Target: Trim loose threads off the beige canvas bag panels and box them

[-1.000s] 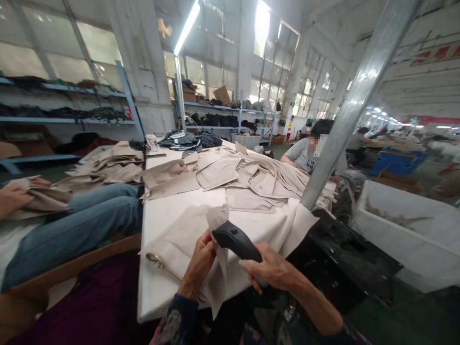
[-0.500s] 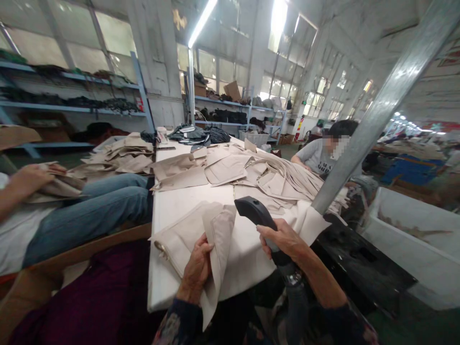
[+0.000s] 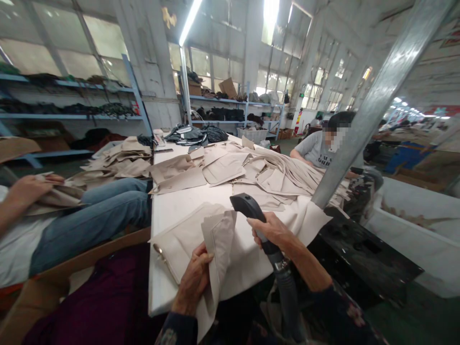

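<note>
Our left hand pinches one tan cloth; our right hand grips a black tool. A cloth pile lies farther off; we can't tell what's done.

I pinched matt, creased cloth and gripped a tool of smooth, dark plastic with a shiny metal clamp, beside a smooth, matt table, a post of streaky, glossy metal, a scuffed, shiny black bench, a plastic bin and a cardboard box.
</note>
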Available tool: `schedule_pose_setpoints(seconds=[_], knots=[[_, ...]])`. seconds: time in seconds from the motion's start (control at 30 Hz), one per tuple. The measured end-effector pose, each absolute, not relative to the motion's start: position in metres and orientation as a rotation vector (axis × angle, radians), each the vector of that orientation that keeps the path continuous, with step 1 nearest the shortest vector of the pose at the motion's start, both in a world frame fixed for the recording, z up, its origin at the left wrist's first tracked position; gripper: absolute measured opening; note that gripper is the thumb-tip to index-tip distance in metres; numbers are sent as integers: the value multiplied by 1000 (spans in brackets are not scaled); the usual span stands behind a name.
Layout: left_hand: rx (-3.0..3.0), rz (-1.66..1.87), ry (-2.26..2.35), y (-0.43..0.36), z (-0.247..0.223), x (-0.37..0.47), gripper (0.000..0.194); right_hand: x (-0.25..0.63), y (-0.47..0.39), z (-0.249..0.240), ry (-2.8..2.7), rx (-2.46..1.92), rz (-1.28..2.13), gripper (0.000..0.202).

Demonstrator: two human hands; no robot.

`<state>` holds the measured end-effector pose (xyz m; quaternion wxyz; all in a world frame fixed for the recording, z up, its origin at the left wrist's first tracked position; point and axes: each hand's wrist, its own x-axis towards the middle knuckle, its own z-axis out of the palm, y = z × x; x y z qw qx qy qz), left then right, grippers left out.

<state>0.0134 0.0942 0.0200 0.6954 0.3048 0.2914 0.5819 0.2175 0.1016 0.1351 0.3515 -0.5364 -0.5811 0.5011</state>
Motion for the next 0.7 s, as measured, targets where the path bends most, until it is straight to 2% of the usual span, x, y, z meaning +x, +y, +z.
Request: schedule_pose_setpoints(seconds=[0.2, 0.4, 0.57, 0.7], knots=[[668, 1297, 664, 93, 20, 11, 42, 238, 85, 133, -1585, -1304, 1395, 30], [664, 1279, 706, 88, 26, 10, 40, 216, 89, 129, -1612, -1314, 1449, 29], [677, 1505, 711, 108, 82, 1, 36, 226, 100, 132, -1513, -1357, 1297, 33], [797, 1805, 599, 147, 147, 0, 15, 256, 87, 135, -1444, -1358, 1244, 32]])
